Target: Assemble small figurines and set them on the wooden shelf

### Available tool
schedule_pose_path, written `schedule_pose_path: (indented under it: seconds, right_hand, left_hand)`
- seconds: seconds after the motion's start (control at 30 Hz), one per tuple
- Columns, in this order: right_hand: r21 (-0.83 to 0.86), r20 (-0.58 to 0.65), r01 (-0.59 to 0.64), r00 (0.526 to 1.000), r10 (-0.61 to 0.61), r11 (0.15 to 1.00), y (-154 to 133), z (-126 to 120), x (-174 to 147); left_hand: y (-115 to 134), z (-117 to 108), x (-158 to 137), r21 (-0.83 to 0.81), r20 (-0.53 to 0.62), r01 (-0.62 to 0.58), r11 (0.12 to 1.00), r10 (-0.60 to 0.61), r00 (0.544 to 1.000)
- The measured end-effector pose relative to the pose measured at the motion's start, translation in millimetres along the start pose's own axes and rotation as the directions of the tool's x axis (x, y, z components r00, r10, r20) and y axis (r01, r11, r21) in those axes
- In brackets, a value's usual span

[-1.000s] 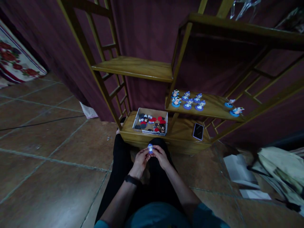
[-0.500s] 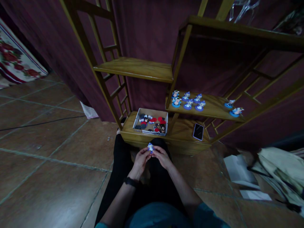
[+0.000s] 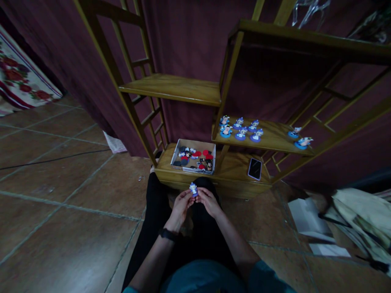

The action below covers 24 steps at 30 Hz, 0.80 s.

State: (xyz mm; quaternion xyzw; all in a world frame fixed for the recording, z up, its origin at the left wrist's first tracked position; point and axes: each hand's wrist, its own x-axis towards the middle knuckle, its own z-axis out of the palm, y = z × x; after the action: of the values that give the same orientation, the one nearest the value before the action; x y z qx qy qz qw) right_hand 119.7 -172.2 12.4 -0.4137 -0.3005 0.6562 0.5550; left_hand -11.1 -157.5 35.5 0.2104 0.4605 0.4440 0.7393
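A small purple and white figurine [image 3: 193,188] stands upright between my fingertips, above my lap. My left hand [image 3: 182,202] pinches it from the left side, low down by its base. From the right, my right hand [image 3: 209,201] grips the same base with its thumb and fingers. Just beyond my knees, an open cardboard box [image 3: 198,144] holds loose figurines, red discs and dark discs. On the shelf to the right, several purple figurines [image 3: 241,133] stand on round bases, beside blue-based ones [image 3: 226,131].
The wooden shelf unit [image 3: 171,87] rises in front of me against a dark red curtain. A phone [image 3: 254,169] lies on the lower board. Two more figurines [image 3: 303,143] stand at the shelf's right end. White cardboard [image 3: 310,219] and a pale bag [image 3: 363,215] lie on the floor at right.
The figurine's body shows slightly more fully above my fingers than before. Both hands stay in nearly the same place, and the view has shifted very slightly.
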Motion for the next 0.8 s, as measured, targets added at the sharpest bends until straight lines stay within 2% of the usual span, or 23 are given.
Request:
schedule_pose_path:
  seconds: [0.57,0.8]
  right_hand:
    - [0.084,-0.048,-0.015,0.999,0.019,0.996,5.7,-3.2,3.4]
    - [0.032,-0.032,0.001,0.999,0.000,0.999,1.3,-1.2,0.0]
  left_hand:
    - [-3.3,0.0,1.8,-0.075,0.006,0.007,0.997,-0.007,1.000]
    - [-3.6,-2.1,1.5,-0.137,0.021,0.028,0.990,-0.026,0.999]
